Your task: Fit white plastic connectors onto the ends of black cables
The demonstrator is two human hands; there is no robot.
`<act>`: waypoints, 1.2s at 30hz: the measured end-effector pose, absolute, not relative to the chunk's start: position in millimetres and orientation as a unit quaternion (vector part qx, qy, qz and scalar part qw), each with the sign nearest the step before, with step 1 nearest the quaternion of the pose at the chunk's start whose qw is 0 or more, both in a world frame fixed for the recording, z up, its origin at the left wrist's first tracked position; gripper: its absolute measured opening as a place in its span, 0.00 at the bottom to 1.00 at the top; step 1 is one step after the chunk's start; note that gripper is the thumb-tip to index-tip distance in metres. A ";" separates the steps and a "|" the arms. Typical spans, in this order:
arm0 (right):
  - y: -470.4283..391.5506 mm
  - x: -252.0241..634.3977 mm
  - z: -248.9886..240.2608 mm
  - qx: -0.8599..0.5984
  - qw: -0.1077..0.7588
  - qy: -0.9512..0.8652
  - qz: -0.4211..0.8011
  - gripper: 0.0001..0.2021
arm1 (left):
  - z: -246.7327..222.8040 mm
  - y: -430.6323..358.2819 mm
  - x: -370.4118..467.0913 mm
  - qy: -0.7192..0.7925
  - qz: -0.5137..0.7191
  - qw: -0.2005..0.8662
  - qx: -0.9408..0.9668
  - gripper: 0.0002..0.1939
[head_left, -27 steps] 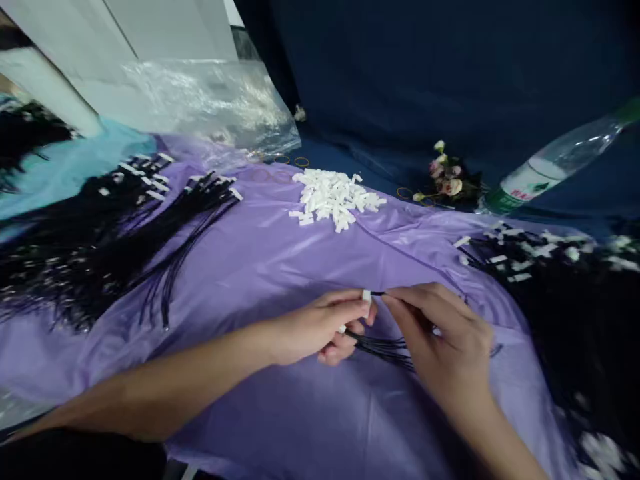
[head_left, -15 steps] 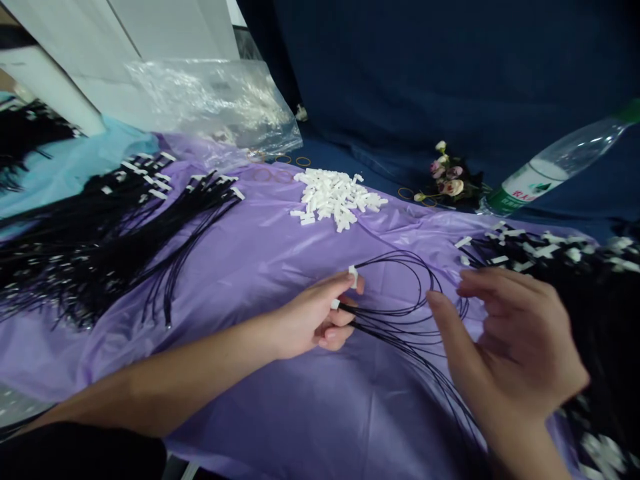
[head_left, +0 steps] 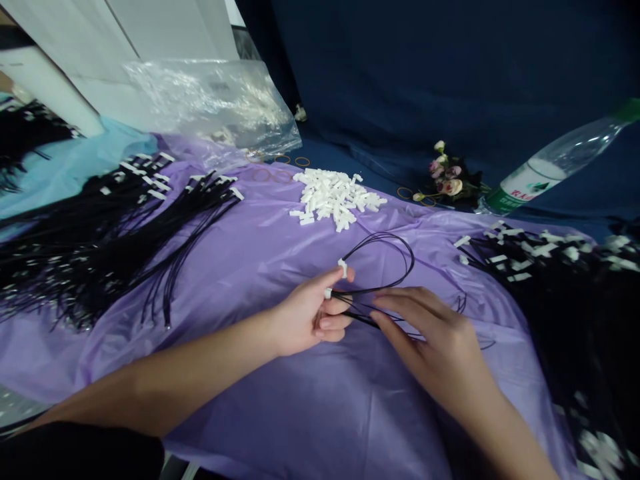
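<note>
My left hand [head_left: 313, 317] is closed around a small bunch of thin black cables [head_left: 400, 240]. One white connector [head_left: 343, 268] sits at its thumb and fingertip, and a second white connector [head_left: 328, 293] shows by the fingers. From the upper connector the cables arc to the right and curl back into the hand. My right hand [head_left: 435, 327] is at the right of the loop, with its thumb and fingertips drawn close together on the cables. More strands run beneath its fingers, and the exact grip is partly hidden.
White connector pieces [head_left: 335, 197] lie piled on the purple cloth [head_left: 320, 407]. Bundles of black cables lie left [head_left: 115, 253] and right [head_left: 575, 293]. Behind are a clear plastic bag [head_left: 220, 100], rubber bands [head_left: 302, 161], artificial flowers [head_left: 447, 177] and a leaning plastic bottle [head_left: 540, 173].
My right hand has come left and down from above the right-hand side, its fingers closing on the cables. The loop is narrower and more gathered. My left hand has shifted slightly left.
</note>
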State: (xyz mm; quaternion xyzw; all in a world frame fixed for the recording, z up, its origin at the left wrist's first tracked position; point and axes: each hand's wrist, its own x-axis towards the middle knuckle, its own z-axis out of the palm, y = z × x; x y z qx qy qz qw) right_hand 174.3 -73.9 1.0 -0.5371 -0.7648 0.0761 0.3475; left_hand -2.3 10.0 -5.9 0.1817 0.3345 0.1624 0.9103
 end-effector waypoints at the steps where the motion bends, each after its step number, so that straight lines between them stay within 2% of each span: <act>1: -73.8 174.1 0.2 -0.538 0.344 -0.766 0.077 0.08 | -5.9 10.0 -2.4 0.331 0.163 0.912 0.180 0.10; 7: -72.1 172.1 -2.3 -0.564 0.285 -0.774 0.041 0.04 | -8.9 10.2 -1.9 0.328 0.168 0.911 0.185 0.10; 13: -78.9 193.4 15.9 -0.646 0.117 -0.723 -0.214 0.07 | -5.6 14.9 -1.0 0.370 0.228 0.874 0.215 0.07; 16: -83.4 205.2 22.0 -0.671 0.099 -0.688 -0.258 0.08 | -1.7 13.5 1.8 0.402 0.249 0.849 0.236 0.06; 18: -84.3 206.4 21.6 -0.685 0.144 -0.675 -0.231 0.08 | -0.2 11.0 4.0 0.416 0.255 0.832 0.265 0.07; 19: -84.2 204.6 20.7 -0.688 0.193 -0.670 -0.201 0.08 | 0.0 9.8 4.8 0.420 0.255 0.824 0.283 0.08; 24: -80.6 186.1 21.8 -0.637 0.598 -0.483 0.052 0.11 | -2.0 6.4 6.8 0.435 0.243 0.789 0.359 0.11; 27: -77.8 183.1 26.4 -0.550 0.724 -0.356 0.216 0.07 | -3.2 4.4 7.5 0.434 0.228 0.779 0.391 0.10; 29: -76.2 184.5 27.0 -0.498 0.743 -0.322 0.310 0.03 | -3.3 2.5 7.5 0.426 0.219 0.776 0.410 0.10; 31: -75.5 184.8 24.6 -0.486 0.729 -0.329 0.352 0.02 | -3.1 0.6 6.8 0.412 0.209 0.781 0.421 0.11; 33: -76.5 182.2 20.2 -0.526 0.677 -0.389 0.339 0.04 | -2.8 -0.6 5.6 0.395 0.194 0.789 0.428 0.11; 36: -79.8 175.5 14.6 -0.601 0.547 -0.532 0.239 0.06 | -2.4 -1.5 3.6 0.368 0.172 0.806 0.430 0.11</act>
